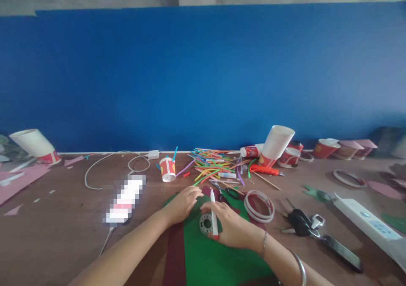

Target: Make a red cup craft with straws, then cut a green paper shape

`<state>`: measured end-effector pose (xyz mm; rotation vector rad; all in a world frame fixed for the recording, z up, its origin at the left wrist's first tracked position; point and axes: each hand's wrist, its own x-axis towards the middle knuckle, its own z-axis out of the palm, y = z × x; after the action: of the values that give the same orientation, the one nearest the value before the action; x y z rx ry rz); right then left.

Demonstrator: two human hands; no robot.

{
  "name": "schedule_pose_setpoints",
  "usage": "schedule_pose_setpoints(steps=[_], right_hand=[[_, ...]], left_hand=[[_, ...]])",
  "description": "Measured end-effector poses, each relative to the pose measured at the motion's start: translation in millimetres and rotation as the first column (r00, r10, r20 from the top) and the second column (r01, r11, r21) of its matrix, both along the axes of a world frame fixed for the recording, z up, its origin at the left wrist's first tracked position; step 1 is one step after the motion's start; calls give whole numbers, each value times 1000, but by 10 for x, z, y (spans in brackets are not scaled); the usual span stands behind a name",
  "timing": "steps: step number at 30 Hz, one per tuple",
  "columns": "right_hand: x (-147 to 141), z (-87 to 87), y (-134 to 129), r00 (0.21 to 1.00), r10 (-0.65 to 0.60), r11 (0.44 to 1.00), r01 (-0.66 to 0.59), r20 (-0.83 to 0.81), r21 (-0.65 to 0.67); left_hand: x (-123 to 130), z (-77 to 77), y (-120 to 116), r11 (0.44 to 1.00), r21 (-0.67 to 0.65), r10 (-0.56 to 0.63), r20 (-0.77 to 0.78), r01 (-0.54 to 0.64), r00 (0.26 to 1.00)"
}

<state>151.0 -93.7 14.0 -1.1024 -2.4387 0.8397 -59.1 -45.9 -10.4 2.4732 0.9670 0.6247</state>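
My right hand (226, 222) grips a white marker (214, 214) with a red end, held nearly upright. Just under those fingers lies a roll of tape (206, 224), partly covered by the hand. Opposite it, my left hand (184, 203) rests over the green paper (203, 260) with fingers stretched out, holding nothing that I can see. Dark red paper (174, 252) shows beneath the green sheet. Beyond the hands are scissors (222, 193) with dark handles.
Colourful straws (215, 165) lie heaped behind the hands, near an upside-down paper cup (167, 169). Stacked cups (275, 146) lean by the blue wall. Rolls of white tape (259, 205), keys (301, 222) and a power strip (371, 222) lie right; a blurred phone (123, 201) lies left.
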Motion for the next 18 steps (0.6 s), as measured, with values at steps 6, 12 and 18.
schedule_pose_setpoints(steps=[6,12,18], right_hand=[[87,-6,54,982,-41,996,26,-186,-81],[131,-78,153,937,-85,991,44,-339,-129],[135,-121,151,931,-95,989,50,-353,-136]], left_hand=[[38,67,-356,963,-221,198,195,-154,960],[170,107,-572,926,-339,214,100,-169,972],[262,17,-592,943,-239,265,123,-231,956]])
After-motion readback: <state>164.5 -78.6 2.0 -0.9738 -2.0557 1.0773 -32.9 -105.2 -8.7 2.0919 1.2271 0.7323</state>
